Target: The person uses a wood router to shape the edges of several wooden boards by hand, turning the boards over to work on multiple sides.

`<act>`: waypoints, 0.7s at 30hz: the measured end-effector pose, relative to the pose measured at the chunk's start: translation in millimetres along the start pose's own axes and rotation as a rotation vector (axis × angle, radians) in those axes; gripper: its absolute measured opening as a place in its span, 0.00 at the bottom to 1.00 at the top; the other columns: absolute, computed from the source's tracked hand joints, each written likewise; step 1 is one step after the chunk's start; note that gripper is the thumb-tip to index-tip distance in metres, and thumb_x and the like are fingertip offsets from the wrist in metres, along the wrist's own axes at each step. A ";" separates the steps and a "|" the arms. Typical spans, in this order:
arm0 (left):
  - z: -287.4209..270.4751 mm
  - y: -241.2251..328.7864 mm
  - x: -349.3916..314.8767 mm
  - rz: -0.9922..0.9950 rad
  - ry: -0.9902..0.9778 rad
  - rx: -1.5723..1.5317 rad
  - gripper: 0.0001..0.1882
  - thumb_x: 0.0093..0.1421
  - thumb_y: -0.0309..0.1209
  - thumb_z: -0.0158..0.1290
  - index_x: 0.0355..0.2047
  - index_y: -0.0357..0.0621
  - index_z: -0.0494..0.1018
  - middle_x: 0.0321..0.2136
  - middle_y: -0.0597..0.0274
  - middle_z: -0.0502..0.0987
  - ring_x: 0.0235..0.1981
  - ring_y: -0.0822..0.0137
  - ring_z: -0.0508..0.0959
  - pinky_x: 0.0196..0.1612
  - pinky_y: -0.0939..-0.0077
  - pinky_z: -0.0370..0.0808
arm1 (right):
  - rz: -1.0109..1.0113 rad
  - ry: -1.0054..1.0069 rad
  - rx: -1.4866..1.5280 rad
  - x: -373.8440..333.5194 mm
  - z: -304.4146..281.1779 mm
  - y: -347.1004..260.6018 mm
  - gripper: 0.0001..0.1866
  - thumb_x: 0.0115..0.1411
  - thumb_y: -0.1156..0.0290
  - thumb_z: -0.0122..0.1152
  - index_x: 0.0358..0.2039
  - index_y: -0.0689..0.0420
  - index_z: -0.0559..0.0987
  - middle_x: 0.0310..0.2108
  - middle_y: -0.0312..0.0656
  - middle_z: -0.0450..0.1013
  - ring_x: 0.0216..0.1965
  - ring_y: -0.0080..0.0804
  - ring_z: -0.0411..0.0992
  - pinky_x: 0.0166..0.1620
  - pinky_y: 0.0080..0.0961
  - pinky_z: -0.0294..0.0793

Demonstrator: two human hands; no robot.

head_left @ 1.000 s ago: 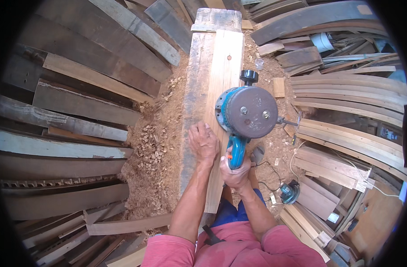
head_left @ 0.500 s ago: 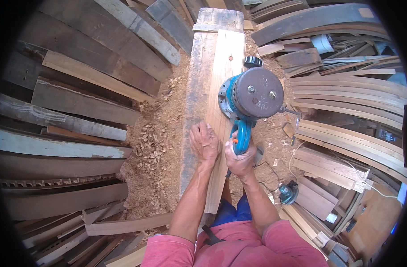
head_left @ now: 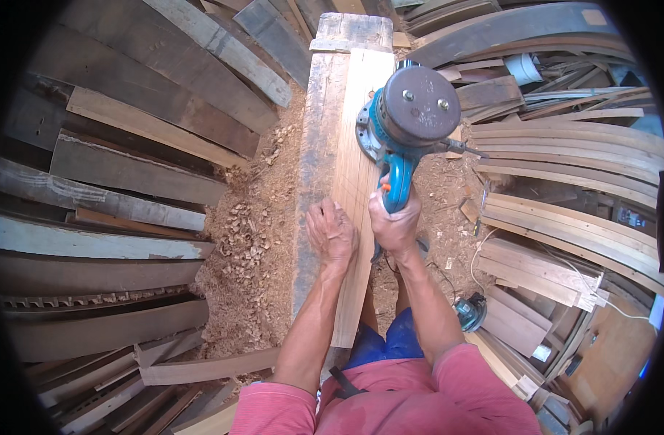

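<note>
A teal electric router [head_left: 398,174] with a round brown top stands on a pale wooden plank [head_left: 355,297], its metal base plate on the wood. My right hand [head_left: 395,217] is closed round its loop handle, fingers near the orange switch. The plank lies lengthwise on an older, dark-stained bench board [head_left: 319,109]. My left hand [head_left: 333,230] rests over the plank's left edge with bent fingers, its fingertips partly hidden. Where the router's bit meets the wood is hidden under its body.
Wood shavings [head_left: 252,254] cover the floor on the left. Stacked boards [head_left: 129,185] line the left side, and long timber strips [head_left: 564,156] lie at the right. A second teal power tool [head_left: 469,312] sits on the floor at right, near a pale cord [head_left: 480,250].
The router has moved forward along the plank with my right hand, and its top now hides most of the black knob. My left hand has stayed nearly in place.
</note>
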State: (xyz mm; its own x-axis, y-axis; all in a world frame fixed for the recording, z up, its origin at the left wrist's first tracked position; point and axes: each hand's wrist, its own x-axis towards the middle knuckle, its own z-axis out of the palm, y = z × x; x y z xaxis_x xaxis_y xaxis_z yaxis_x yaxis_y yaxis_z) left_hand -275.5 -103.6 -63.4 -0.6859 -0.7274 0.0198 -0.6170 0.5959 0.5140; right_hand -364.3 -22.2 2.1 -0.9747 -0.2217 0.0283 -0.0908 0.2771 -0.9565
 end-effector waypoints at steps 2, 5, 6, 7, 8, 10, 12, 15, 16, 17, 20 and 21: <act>-0.9 -0.3 0.5 0.006 -0.005 -0.012 0.06 0.67 0.29 0.48 0.38 0.40 0.69 0.34 0.44 0.70 0.38 0.42 0.71 0.41 0.47 0.69 | -0.012 -0.012 0.043 13.1 1.6 4.2 0.14 0.55 0.74 0.66 0.41 0.64 0.76 0.30 0.43 0.76 0.32 0.28 0.75 0.39 0.28 0.76; -1.5 2.4 1.7 0.008 -0.010 -0.026 0.06 0.67 0.29 0.48 0.38 0.40 0.69 0.34 0.44 0.70 0.38 0.42 0.71 0.41 0.47 0.69 | -0.074 -0.012 0.051 39.9 4.2 16.7 0.12 0.54 0.75 0.64 0.39 0.63 0.76 0.26 0.38 0.73 0.26 0.25 0.73 0.33 0.27 0.75; -1.2 2.9 1.7 0.012 -0.006 -0.013 0.06 0.67 0.29 0.48 0.38 0.39 0.69 0.34 0.44 0.70 0.38 0.42 0.71 0.42 0.46 0.69 | -0.048 -0.041 0.077 50.6 5.6 14.5 0.11 0.54 0.76 0.63 0.38 0.62 0.76 0.24 0.37 0.73 0.24 0.23 0.72 0.31 0.26 0.74; -1.0 3.2 2.1 0.017 -0.002 0.002 0.06 0.67 0.29 0.47 0.38 0.39 0.69 0.34 0.44 0.70 0.38 0.42 0.71 0.42 0.46 0.69 | -0.041 -0.045 0.079 61.9 6.7 12.1 0.11 0.53 0.77 0.60 0.38 0.62 0.75 0.21 0.33 0.69 0.21 0.20 0.71 0.25 0.23 0.71; -1.1 1.9 2.1 0.018 -0.005 0.006 0.06 0.67 0.29 0.47 0.38 0.39 0.69 0.34 0.44 0.70 0.38 0.42 0.71 0.42 0.46 0.69 | -0.037 -0.044 0.082 74.9 9.6 13.9 0.11 0.53 0.77 0.60 0.38 0.62 0.75 0.21 0.33 0.69 0.21 0.20 0.71 0.25 0.23 0.71; -1.0 2.2 1.9 -0.003 -0.040 0.019 0.06 0.68 0.29 0.47 0.37 0.39 0.68 0.34 0.44 0.70 0.38 0.42 0.71 0.42 0.46 0.68 | -0.101 -0.037 0.102 104.1 12.5 18.6 0.12 0.53 0.78 0.59 0.39 0.62 0.74 0.19 0.32 0.67 0.19 0.19 0.70 0.22 0.21 0.70; -2.1 3.6 2.2 -0.011 -0.046 0.011 0.06 0.68 0.29 0.46 0.37 0.39 0.68 0.34 0.44 0.70 0.38 0.42 0.71 0.42 0.46 0.68 | -0.025 -0.078 0.128 130.1 14.7 9.9 0.12 0.52 0.78 0.58 0.39 0.61 0.74 0.20 0.32 0.68 0.18 0.20 0.69 0.20 0.21 0.71; -2.5 5.8 2.8 -0.015 -0.043 0.000 0.06 0.68 0.30 0.46 0.36 0.39 0.68 0.34 0.44 0.69 0.38 0.42 0.71 0.42 0.46 0.67 | -0.060 -0.067 0.086 173.2 18.1 12.4 0.15 0.51 0.78 0.60 0.41 0.63 0.76 0.28 0.40 0.75 0.27 0.26 0.75 0.31 0.26 0.79; -2.4 6.1 2.3 -0.014 -0.040 -0.001 0.07 0.68 0.30 0.45 0.36 0.39 0.67 0.34 0.44 0.69 0.38 0.42 0.71 0.42 0.46 0.67 | -0.094 -0.049 0.082 183.3 18.5 10.1 0.16 0.51 0.77 0.60 0.43 0.63 0.76 0.32 0.43 0.77 0.30 0.28 0.77 0.36 0.29 0.80; -1.9 6.5 2.2 -0.012 -0.038 0.001 0.07 0.68 0.30 0.45 0.36 0.39 0.67 0.34 0.44 0.69 0.38 0.42 0.71 0.42 0.46 0.67 | -0.095 -0.049 0.086 189.5 19.6 12.8 0.16 0.51 0.77 0.60 0.43 0.63 0.76 0.32 0.43 0.77 0.30 0.28 0.77 0.36 0.29 0.80; -2.0 8.2 0.6 -0.031 -0.030 0.006 0.07 0.68 0.30 0.45 0.36 0.38 0.67 0.35 0.43 0.70 0.38 0.42 0.70 0.42 0.46 0.67 | -0.144 0.000 0.081 189.3 18.2 15.1 0.18 0.51 0.77 0.62 0.45 0.63 0.77 0.38 0.47 0.79 0.38 0.31 0.79 0.44 0.30 0.79; -3.0 7.7 1.1 -0.054 -0.053 0.002 0.08 0.68 0.30 0.45 0.36 0.38 0.67 0.35 0.43 0.70 0.39 0.41 0.70 0.43 0.46 0.67 | -0.128 -0.020 0.074 180.0 16.7 12.2 0.17 0.52 0.76 0.61 0.44 0.63 0.77 0.36 0.46 0.79 0.36 0.30 0.78 0.42 0.29 0.79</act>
State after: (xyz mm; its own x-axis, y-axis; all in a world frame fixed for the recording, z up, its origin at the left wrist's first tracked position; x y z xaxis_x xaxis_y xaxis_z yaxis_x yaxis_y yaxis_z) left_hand -279.8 -100.8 -56.8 -0.6713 -0.7393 -0.0532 -0.6542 0.5572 0.5114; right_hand -537.4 -74.4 -9.3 -0.9519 -0.2693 0.1460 -0.1978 0.1763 -0.9643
